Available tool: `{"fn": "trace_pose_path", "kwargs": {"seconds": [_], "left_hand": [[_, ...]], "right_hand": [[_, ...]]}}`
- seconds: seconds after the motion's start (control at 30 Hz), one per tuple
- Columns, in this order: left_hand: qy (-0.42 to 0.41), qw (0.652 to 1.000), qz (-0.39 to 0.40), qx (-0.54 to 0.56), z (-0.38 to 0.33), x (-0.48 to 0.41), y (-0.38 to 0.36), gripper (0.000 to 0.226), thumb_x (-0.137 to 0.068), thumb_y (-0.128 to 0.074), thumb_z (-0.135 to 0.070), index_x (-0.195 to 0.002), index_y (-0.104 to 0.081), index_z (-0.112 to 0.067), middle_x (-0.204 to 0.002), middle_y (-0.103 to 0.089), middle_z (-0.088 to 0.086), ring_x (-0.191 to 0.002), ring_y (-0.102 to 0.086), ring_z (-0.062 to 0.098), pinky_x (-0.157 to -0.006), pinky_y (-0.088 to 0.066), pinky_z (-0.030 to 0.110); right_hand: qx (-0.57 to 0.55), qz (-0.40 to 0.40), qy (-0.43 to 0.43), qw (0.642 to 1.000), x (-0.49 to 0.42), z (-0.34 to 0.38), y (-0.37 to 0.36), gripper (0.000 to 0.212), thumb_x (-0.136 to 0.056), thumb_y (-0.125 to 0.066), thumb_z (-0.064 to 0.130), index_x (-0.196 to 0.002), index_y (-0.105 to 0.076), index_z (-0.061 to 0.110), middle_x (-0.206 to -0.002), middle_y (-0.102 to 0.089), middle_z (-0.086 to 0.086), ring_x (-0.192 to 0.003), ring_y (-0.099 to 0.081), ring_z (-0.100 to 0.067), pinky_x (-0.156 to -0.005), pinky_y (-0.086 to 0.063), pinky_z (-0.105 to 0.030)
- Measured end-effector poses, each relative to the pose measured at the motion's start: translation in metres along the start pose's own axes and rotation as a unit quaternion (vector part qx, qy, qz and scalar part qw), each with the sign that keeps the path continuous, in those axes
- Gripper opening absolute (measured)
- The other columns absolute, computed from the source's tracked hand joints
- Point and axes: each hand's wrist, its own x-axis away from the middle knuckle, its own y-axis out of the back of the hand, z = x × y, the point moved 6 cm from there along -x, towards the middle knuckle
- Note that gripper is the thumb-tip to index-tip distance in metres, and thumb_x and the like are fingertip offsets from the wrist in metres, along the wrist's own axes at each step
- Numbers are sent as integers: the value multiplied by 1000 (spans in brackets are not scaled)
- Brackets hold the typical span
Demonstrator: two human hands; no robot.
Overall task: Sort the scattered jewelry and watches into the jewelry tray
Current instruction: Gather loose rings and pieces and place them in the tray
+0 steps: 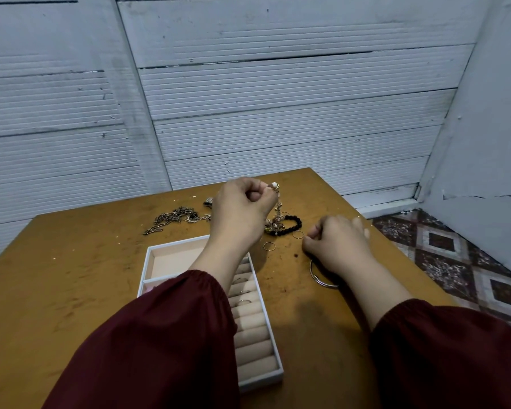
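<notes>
My left hand (242, 208) is raised over the far part of the table and pinches a gold chain with a white bead (276, 199), which hangs down to a small heap of jewelry. A black bead bracelet (292, 224) lies by that heap. My right hand (337, 243) rests on the table with curled fingers beside a thin gold ring (298, 234); what it holds cannot be made out. Another gold ring (269, 246) lies nearer the tray. The white jewelry tray (266, 376) with pink ring rolls has a few rings in its slots. A silver bangle (322, 278) lies under my right wrist.
A tangle of dark and gold chains (174, 218) lies at the far left of the brown table (71, 290). A small metal piece (209, 201) sits behind my left hand. White slatted walls close in behind and to the right; patterned floor shows at right.
</notes>
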Motion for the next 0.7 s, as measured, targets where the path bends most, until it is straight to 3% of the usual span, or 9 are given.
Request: {"fn": "trace_pose_path", "kwargs": {"seconds": [0.1, 0.2, 0.3, 0.43, 0.53, 0.7], "left_hand": [[-1, 1000, 5, 4, -1, 2, 0, 19, -86, -62, -14, -68, -60, -22, -58, -49, -9, -44, -46, -1, -51, -42, 16], [2, 1000, 2, 5, -1, 3, 0, 21, -85, -62, -14, -67, -60, -24, -57, -50, -9, -51, -48, 4, -57, -44, 25], [9, 1000, 2, 12, 2, 5, 2, 20, -84, -63, -14, -66, -61, -23, -58, -52, -7, -57, -52, 13, -60, -49, 33], [18, 1000, 3, 25, 4, 13, 8, 19, -85, -63, -12, -68, -63, -21, -56, -49, -9, -48, -45, 2, -52, -41, 19], [32, 998, -12, 60, 4, 21, 19, 17, -87, -64, -11, -72, -63, -18, -57, -50, -9, -45, -45, -3, -48, -39, 10], [44, 996, -33, 66, 5, 34, 41, 17, -86, -65, -13, -71, -63, -20, -58, -50, -10, -49, -44, -2, -51, -38, 11]], "right_hand": [[-12, -16, 36, 999, 2, 5, 1, 1, -87, -56, 31, -88, -56, 30, -98, -61, 7, -108, -45, -25, -89, -32, -36], [-42, -51, 62, 996, 4, 8, 6, 13, -86, -53, 19, -82, -56, 31, -92, -66, 7, -98, -54, -23, -83, -38, -33], [-145, -69, 79, 984, 5, 8, 14, 17, -84, -60, 11, -78, -61, 27, -78, -64, 7, -77, -57, -15, -66, -39, -24], [-241, -79, 72, 965, 11, 7, 20, 11, -82, -70, 11, -79, -68, 22, -70, -63, 11, -65, -56, -2, -55, -37, -4], [-277, -78, 77, 955, 21, 12, 23, 12, -83, -69, 11, -83, -70, 23, -73, -64, 13, -69, -59, 2, -60, -38, -5], [-345, -86, 91, 930, 43, 27, 31, 18, -84, -65, 6, -85, -70, 24, -72, -62, 17, -65, -56, 0, -55, -41, -3]]}}
